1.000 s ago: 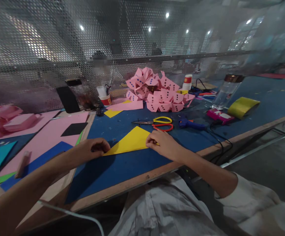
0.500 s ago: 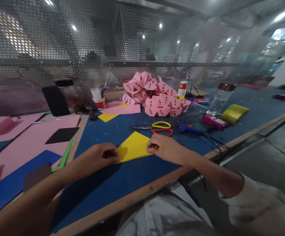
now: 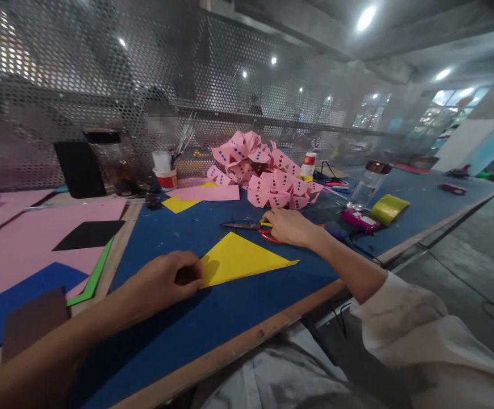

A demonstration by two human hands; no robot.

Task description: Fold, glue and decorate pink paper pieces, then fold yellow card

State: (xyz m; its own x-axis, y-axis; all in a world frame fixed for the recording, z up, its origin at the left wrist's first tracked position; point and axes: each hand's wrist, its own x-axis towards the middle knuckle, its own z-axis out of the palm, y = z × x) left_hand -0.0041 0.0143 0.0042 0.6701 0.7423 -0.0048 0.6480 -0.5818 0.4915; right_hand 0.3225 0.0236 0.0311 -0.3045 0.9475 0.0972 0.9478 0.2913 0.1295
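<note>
A folded yellow sheet (image 3: 241,260) lies on the blue tabletop in front of me, its right tip narrow and free. My left hand (image 3: 183,275) pinches the sheet's left corner between thumb and fingers. Beyond the sheet, my right hand (image 3: 289,226) is over the handles of the scissors (image 3: 247,226), which have one yellow and one red loop. Its fingers are bent onto the handles and partly cover them. The scissor blades point left.
Pink dotted paper pieces (image 3: 268,170) are heaped behind the scissors. A glue gun (image 3: 336,231), pink box (image 3: 360,220), yellow roll (image 3: 389,209) and glass bottle (image 3: 368,184) stand right. Coloured sheets (image 3: 89,234), a dark jar (image 3: 117,165) and paper cup (image 3: 165,178) are left.
My right hand has let go of the yellow sheet's right end and moved up and away to the scissor handles. My left hand stays at the left corner. The view has shifted slightly.
</note>
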